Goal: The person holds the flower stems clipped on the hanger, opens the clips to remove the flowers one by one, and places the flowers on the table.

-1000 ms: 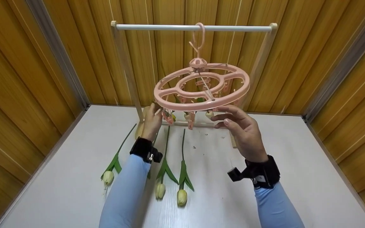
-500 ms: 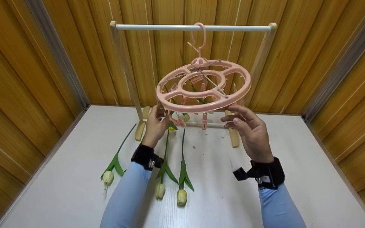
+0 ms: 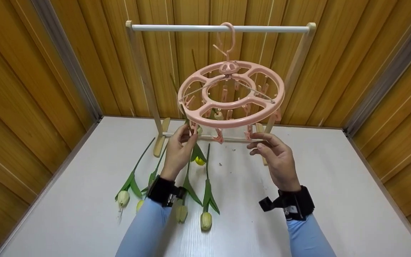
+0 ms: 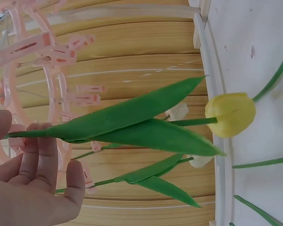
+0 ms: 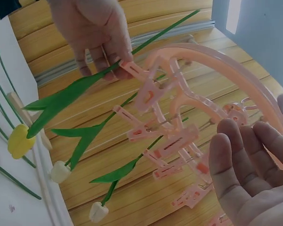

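Note:
A round pink clip hanger (image 3: 223, 123) hangs by its hook from a white rail. My left hand (image 3: 178, 151) is at its near-left rim, pinching the stem of a yellow tulip (image 4: 231, 115) between thumb and fingers. The bloom points down, with green leaves (image 4: 127, 110) below the grip. In the right wrist view a pink clothespin (image 5: 132, 69) meets the left fingertips beside the stem. My right hand (image 3: 279, 162), fingers loosely bent and holding nothing, is close to another clothespin (image 3: 248, 134) at the near-right rim. White tulips (image 5: 61, 172) hang from other clips.
Several tulips lie on the white table, among them a pale one (image 3: 206, 221) in front and another (image 3: 122, 198) at the left. The rack's white rail (image 3: 184, 28) stands on wooden legs (image 3: 296, 71). Behind it is a wood-panelled wall (image 3: 102, 64).
The hanger has turned, its near side swinging to the right. My left hand has moved right and nearer, bringing the yellow tulip into view. The right hand stays near the right rim.

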A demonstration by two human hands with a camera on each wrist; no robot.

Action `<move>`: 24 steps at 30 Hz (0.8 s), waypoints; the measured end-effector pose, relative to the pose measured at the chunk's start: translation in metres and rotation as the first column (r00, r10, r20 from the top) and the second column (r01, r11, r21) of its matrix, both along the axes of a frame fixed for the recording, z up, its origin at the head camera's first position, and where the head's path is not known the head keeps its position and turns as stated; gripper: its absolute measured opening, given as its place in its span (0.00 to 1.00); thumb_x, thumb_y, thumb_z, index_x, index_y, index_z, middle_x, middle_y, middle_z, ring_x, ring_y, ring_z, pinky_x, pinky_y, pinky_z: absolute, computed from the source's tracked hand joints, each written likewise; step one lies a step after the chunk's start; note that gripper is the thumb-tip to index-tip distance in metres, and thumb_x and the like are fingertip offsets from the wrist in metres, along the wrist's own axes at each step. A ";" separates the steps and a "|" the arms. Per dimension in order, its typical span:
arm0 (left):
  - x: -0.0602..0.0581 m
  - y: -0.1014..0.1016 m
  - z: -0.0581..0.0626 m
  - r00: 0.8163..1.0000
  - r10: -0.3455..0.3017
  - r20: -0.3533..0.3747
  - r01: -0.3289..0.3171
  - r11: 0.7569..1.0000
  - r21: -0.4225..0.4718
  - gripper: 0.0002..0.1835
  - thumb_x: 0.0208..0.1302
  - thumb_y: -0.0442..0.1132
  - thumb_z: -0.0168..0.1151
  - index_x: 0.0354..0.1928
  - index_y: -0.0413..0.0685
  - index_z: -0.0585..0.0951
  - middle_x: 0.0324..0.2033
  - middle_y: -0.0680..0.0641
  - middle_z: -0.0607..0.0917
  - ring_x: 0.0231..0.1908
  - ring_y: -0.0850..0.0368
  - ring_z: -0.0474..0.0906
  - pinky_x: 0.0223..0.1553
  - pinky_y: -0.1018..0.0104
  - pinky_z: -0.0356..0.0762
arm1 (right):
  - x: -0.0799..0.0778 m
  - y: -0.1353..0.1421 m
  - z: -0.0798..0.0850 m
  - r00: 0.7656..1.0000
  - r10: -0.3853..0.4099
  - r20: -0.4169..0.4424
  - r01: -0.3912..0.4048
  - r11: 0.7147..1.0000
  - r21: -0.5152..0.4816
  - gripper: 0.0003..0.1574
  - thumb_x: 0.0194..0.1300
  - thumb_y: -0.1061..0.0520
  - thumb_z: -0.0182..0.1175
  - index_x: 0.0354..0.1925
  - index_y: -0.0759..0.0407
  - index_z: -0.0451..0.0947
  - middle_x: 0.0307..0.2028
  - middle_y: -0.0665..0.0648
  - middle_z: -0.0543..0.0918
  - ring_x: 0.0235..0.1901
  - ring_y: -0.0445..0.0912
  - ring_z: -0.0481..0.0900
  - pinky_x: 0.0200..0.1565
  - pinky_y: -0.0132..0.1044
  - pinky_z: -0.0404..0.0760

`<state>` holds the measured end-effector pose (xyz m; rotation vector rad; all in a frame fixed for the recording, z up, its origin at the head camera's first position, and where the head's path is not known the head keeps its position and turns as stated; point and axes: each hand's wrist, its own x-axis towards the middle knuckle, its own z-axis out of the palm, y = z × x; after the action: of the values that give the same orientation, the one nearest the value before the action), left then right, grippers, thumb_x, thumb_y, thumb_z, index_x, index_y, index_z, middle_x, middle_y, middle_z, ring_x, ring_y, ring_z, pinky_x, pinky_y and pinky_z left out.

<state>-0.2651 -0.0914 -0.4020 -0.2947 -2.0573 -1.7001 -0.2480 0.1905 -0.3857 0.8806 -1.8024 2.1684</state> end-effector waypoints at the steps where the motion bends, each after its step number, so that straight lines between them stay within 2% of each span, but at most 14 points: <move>1: 0.003 0.001 0.000 1.000 -0.003 -0.001 0.003 1.000 -0.003 0.22 0.75 0.37 0.62 0.65 0.34 0.76 0.46 0.38 0.85 0.47 0.46 0.82 0.55 0.51 0.79 | 0.001 -0.002 -0.003 1.000 -0.008 0.007 0.008 1.000 0.014 0.21 0.76 0.69 0.54 0.61 0.82 0.70 0.55 0.66 0.82 0.47 0.49 0.85 0.47 0.39 0.85; 7: 0.024 0.010 -0.001 0.999 -0.032 -0.019 0.031 0.999 -0.019 0.21 0.75 0.36 0.61 0.65 0.34 0.77 0.48 0.39 0.84 0.47 0.49 0.82 0.48 0.61 0.80 | 0.003 -0.013 -0.011 1.000 -0.009 0.018 0.007 0.997 0.078 0.21 0.75 0.68 0.55 0.60 0.82 0.71 0.50 0.65 0.83 0.47 0.49 0.85 0.47 0.38 0.85; 13: 0.040 0.020 -0.005 0.996 -0.077 -0.051 0.076 0.997 -0.017 0.19 0.76 0.38 0.60 0.63 0.35 0.79 0.47 0.42 0.83 0.47 0.50 0.81 0.48 0.61 0.79 | 0.003 -0.026 -0.010 0.999 0.036 0.007 -0.036 0.989 0.141 0.18 0.75 0.68 0.56 0.59 0.77 0.75 0.51 0.67 0.84 0.49 0.49 0.85 0.50 0.39 0.84; 19: 0.048 0.030 -0.006 0.988 -0.099 -0.121 0.096 0.995 -0.032 0.17 0.75 0.35 0.61 0.60 0.35 0.82 0.48 0.41 0.85 0.45 0.51 0.83 0.49 0.62 0.80 | -0.003 -0.038 -0.002 0.999 0.046 -0.017 -0.041 0.975 0.219 0.19 0.74 0.69 0.56 0.59 0.76 0.77 0.55 0.75 0.81 0.51 0.52 0.84 0.51 0.42 0.85; 24: 0.049 0.036 -0.004 0.982 -0.133 -0.136 0.132 0.991 -0.016 0.15 0.76 0.35 0.60 0.58 0.35 0.83 0.48 0.41 0.84 0.43 0.51 0.83 0.49 0.63 0.81 | -0.009 -0.047 0.006 0.999 0.026 0.032 -0.034 0.967 0.252 0.23 0.73 0.70 0.57 0.65 0.75 0.73 0.58 0.71 0.80 0.52 0.52 0.84 0.52 0.41 0.84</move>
<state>-0.2161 -0.0553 -0.4059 -0.5460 -1.9820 -1.6987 -0.2572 0.1438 -0.3800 0.9368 -2.1276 2.0067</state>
